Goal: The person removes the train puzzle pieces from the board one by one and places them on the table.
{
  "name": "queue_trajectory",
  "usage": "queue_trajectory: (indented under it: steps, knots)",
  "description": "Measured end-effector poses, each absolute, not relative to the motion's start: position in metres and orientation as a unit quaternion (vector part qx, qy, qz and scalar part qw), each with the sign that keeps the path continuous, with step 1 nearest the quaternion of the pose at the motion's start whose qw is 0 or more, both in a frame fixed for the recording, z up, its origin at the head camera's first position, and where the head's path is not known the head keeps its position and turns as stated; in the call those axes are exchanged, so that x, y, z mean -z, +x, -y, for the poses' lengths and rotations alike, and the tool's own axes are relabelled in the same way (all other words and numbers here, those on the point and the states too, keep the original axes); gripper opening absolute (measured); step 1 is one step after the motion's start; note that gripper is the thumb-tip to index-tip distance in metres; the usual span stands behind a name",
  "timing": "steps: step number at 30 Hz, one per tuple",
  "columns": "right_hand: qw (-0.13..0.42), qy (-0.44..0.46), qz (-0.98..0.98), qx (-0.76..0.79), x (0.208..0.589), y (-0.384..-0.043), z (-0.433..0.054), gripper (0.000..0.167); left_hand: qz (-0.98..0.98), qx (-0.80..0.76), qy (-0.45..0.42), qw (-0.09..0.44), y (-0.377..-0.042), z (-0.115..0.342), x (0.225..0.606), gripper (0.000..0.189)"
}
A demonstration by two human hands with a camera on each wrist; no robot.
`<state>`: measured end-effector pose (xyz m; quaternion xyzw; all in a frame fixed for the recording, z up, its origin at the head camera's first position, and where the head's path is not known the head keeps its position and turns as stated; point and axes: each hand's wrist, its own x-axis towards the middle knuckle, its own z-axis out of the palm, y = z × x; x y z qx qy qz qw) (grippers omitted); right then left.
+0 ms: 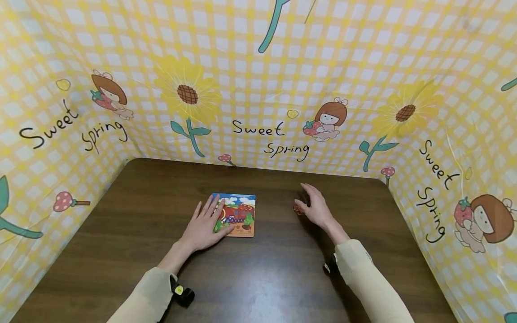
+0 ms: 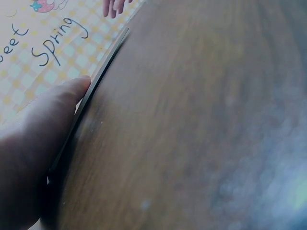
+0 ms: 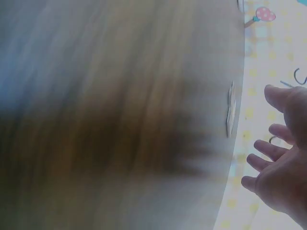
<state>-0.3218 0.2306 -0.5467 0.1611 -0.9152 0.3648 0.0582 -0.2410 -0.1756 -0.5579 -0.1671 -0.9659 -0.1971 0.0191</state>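
Note:
My left hand (image 1: 204, 226) rests with spread fingers on the left part of a square picture puzzle board (image 1: 249, 206). Its picture has a red train, blue sky and green bushes. From the left wrist, the thumb (image 2: 53, 112) lies along the thin edge of the board (image 2: 103, 67). To the right, my right hand (image 1: 318, 208) hovers by a small red piece (image 1: 298, 210), which its thumb and fingers partly cover in the head view. In the right wrist view, that hand (image 3: 283, 148) has its fingers apart, and a thin flat piece (image 3: 231, 110) lies on the tabletop beyond.
The dark wooden table (image 1: 266, 278) is enclosed at the back and both sides by a yellow checked cloth (image 1: 250, 89) with printed flowers and figures. A black wrist camera (image 1: 183, 296) is strapped at the left sleeve, another (image 1: 329, 265) at the right.

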Motion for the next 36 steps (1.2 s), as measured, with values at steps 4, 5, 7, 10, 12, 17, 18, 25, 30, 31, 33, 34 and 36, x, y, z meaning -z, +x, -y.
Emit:
queue_trajectory:
  steps: [4, 5, 7, 10, 12, 17, 18, 25, 30, 31, 33, 34, 36]
  knots:
    - [0.031, 0.16, 0.91, -0.381, 0.542, -0.324, -0.216, 0.076, 0.967, 0.197, -0.164, 0.012, -0.241, 0.176, 0.558, 0.098]
    - [0.026, 0.158, 0.909, -0.385, 0.544, -0.326, -0.214, 0.077, 0.967, 0.197, -0.164, 0.012, -0.241, 0.176, 0.558, 0.098]
    - [0.019, 0.158, 0.909, -0.385, 0.547, -0.329, -0.209, 0.078, 0.965, 0.202, -0.166, 0.015, -0.242, 0.176, 0.558, 0.099]
    - [0.018, 0.174, 0.909, -0.377, 0.548, -0.33, -0.201, 0.077, 0.962, 0.21, -0.171, 0.021, -0.242, 0.177, 0.56, 0.099]
    - [0.021, 0.185, 0.909, -0.373, 0.551, -0.332, -0.197, 0.078, 0.96, 0.217, -0.174, 0.028, -0.242, 0.177, 0.56, 0.099]
    - [0.015, 0.186, 0.908, -0.375, 0.552, -0.333, -0.185, 0.077, 0.962, 0.213, -0.171, 0.025, -0.244, 0.176, 0.562, 0.1]
    - [0.015, 0.188, 0.908, -0.374, 0.548, -0.33, -0.182, 0.076, 0.962, 0.21, -0.17, 0.024, -0.244, 0.176, 0.562, 0.1]
    - [-0.008, 0.194, 0.903, -0.384, 0.511, -0.307, -0.145, 0.07, 0.968, 0.192, -0.16, 0.008, -0.243, 0.175, 0.558, 0.1]
    - [-0.016, 0.208, 0.891, -0.403, 0.512, -0.307, -0.129, 0.068, 0.967, 0.198, -0.163, 0.009, -0.243, 0.176, 0.557, 0.099]
    - [-0.018, 0.211, 0.889, -0.407, 0.512, -0.307, -0.126, 0.068, 0.966, 0.199, -0.164, 0.009, -0.244, 0.176, 0.558, 0.099]
    - [-0.018, 0.216, 0.885, -0.411, 0.513, -0.306, -0.12, 0.065, 0.965, 0.203, -0.165, 0.012, -0.244, 0.177, 0.559, 0.099]
    - [-0.017, 0.219, 0.884, -0.414, 0.512, -0.306, -0.117, 0.064, 0.965, 0.203, -0.166, 0.016, -0.244, 0.177, 0.559, 0.098]
    - [-0.019, 0.222, 0.879, -0.421, 0.512, -0.306, -0.111, 0.061, 0.964, 0.206, -0.166, 0.019, -0.245, 0.177, 0.56, 0.098]
